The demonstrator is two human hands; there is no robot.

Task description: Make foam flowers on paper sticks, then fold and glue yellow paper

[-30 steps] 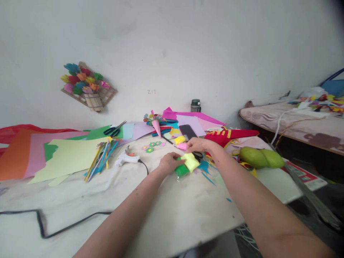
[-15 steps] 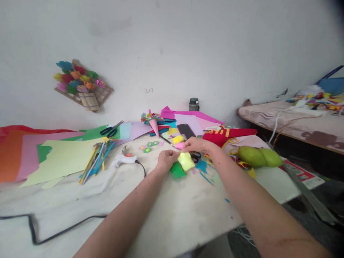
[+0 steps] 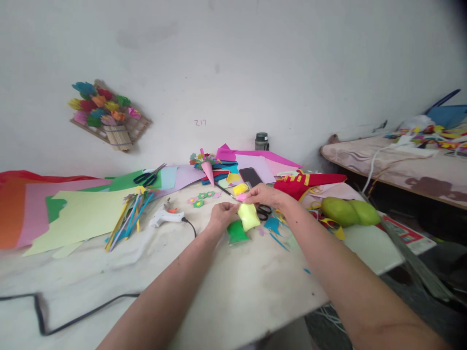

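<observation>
My left hand (image 3: 223,214) and my right hand (image 3: 263,195) meet over the middle of the white table (image 3: 233,287). Both pinch the top of a small pale-yellow packet (image 3: 248,217), which hangs just above a green packet (image 3: 237,232) lying on the table. A bit of pink (image 3: 241,197) shows by my right fingertips. Black scissors (image 3: 263,212) lie partly hidden behind my right hand. Another yellow packet (image 3: 241,188) rests just beyond.
A white glue gun (image 3: 165,218) with a black cord lies to the left, beside a bundle of coloured sticks (image 3: 128,218) and large paper sheets (image 3: 83,214). A phone (image 3: 250,175), red felt (image 3: 310,183), green mangoes (image 3: 349,211) and another pair of scissors (image 3: 148,177) surround the hands.
The yellow packet has been lifted slightly off the green one, and both hands have closed in on its top edge. The camera has shifted a little.
</observation>
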